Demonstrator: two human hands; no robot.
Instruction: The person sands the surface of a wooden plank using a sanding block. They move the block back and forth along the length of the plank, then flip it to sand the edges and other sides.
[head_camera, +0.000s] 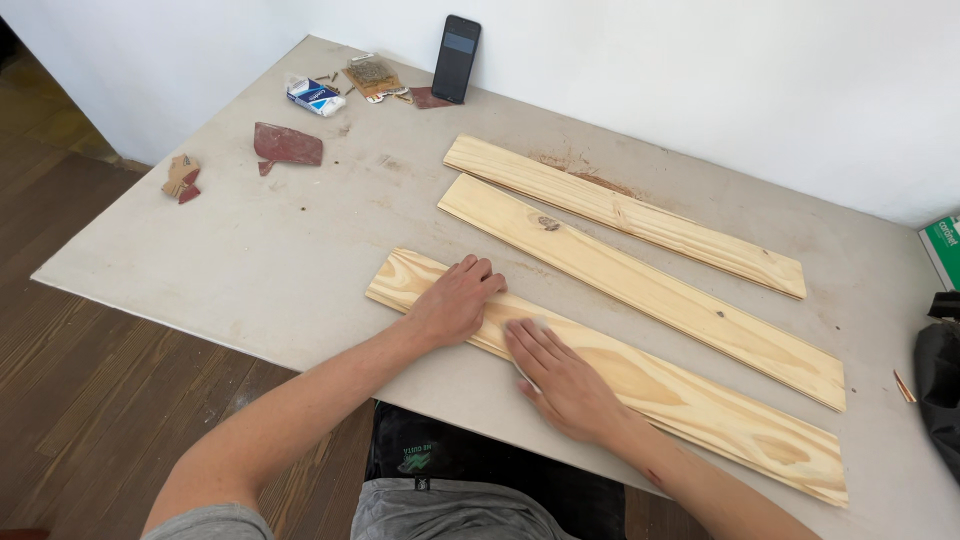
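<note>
Three pine planks lie on a pale grey tabletop (250, 260), and the nearest plank (640, 385) is the one being worked. The left hand (455, 300) lies open and flat, fingers a bit curled, pinning that plank near its left end. Just right of it on the same plank, the right hand (560, 375) is also flat, palm down; something thin and pale seems to sit under the fingers, maybe sandpaper, but it's too hidden to be sure.

Beyond the nearest plank sit the middle plank (650, 290) and then the far plank (620, 213), all angled alike with gaps between them.

What could go wrong: the nearest plank runs close to the table edge, so a hard push toward the body could slide it off, since only the left hand holds it. Bare skin along raw pine is also splinter territory.

Well left of the nearest plank and further back are a reddish sandpaper sheet (288, 146) and smaller scraps (182, 177). Beyond the far plank a black phone (456, 58) leans on the white wall (700, 70), with a small blue-and-white box (315, 96) to its left. Reddish dust marks the table by the far plank. The floor is dark wood boards (80, 400).
</note>
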